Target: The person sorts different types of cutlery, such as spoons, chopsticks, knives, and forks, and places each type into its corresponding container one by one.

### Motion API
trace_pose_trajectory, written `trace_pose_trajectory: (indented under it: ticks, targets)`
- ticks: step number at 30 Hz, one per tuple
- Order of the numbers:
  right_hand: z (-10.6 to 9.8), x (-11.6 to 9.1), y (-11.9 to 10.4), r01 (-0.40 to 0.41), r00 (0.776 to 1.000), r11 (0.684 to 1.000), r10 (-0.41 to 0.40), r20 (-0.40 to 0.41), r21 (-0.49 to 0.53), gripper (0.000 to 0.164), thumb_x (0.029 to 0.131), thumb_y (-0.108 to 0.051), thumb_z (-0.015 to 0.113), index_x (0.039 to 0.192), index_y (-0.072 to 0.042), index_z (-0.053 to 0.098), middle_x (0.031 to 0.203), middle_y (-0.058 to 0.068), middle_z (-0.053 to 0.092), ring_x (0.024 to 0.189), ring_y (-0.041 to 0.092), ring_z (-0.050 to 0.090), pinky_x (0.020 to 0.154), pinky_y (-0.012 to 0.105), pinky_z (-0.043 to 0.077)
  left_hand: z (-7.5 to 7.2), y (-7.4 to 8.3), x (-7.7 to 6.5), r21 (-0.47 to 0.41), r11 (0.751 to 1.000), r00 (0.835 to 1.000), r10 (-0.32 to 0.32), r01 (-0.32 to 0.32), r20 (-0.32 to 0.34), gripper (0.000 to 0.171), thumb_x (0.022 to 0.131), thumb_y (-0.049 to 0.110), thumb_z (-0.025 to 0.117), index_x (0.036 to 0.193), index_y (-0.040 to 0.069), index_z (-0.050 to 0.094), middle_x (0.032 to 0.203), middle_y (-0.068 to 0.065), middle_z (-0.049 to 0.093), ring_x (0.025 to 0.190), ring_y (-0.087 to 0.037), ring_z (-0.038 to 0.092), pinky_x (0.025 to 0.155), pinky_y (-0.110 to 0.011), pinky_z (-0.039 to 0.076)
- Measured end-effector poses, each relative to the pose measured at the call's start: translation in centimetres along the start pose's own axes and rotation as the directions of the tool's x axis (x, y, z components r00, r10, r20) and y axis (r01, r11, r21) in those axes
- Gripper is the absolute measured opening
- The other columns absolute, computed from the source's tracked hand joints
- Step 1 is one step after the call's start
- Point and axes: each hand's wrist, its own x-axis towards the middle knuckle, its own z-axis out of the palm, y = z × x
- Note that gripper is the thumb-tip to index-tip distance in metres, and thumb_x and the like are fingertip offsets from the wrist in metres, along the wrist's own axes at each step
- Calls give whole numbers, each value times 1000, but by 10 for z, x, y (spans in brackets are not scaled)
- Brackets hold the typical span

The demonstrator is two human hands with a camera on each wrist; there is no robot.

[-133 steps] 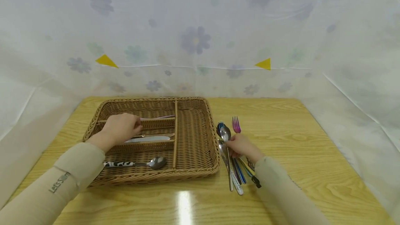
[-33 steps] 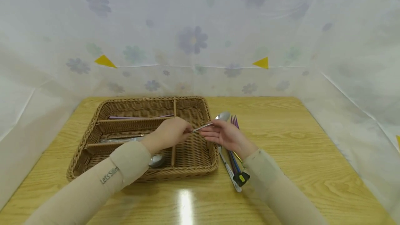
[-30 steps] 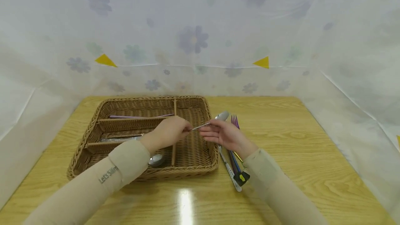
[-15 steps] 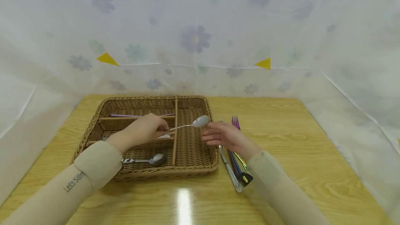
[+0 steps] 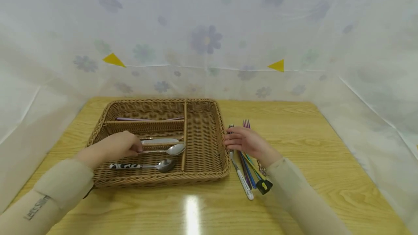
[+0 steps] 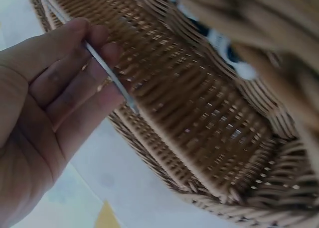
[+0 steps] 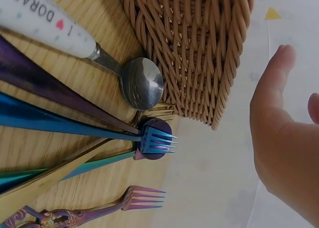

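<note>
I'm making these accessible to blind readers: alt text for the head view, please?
A person's left hand pinches an oval-bowled silver metal spoon over a brown rectangular wicker compartment tray; the open right hand hangs near multicoloured metal cutlery on a yellow wood-grain table.

Soft, even light, perhaps from overhead, washes my bench (image 5: 277,119), with one white glare streak (image 5: 192,215) nearest me; in my dim left wrist view, the closest rim of the wicker basket (image 6: 279,14) blurs badly.

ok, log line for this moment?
left hand: pinches spoon over basket | right hand: holds nothing, near cutlery pile | patterned spoon: in basket's front compartment
</note>
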Motion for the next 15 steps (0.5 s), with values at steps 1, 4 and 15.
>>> trace_pose_trajectory:
  ticks: [1,4,15]
  targets:
    - [-1,0,0,2,1000,1000,-1,-3,10,51,102,-24,36,140,9,26,106,7,59,88,10,62,84,25,52,1,-2,-2,10,1000,1000,-10,9,8,10,83,7,68,92,8,71,88,-2,70,76,-14,65,66,-30,54]
    - [-1,-2,0,5,1000,999,-4,-12,41,49,102,-22,38,138,10,29,90,-1,62,81,9,63,79,24,53,5,-5,-5,37,999,998,-42,40,37,8,81,6,69,88,9,71,86,-1,69,75,-15,64,65,-30,54]
    - [-12,-7,7,20,999,998,-23,-46,-64,46,102,-23,35,134,10,33,86,-5,58,76,5,59,74,21,50,16,-14,-4,62,996,997,-66,64,38,9,78,2,71,83,9,70,80,0,67,72,-15,63,63,-31,53]
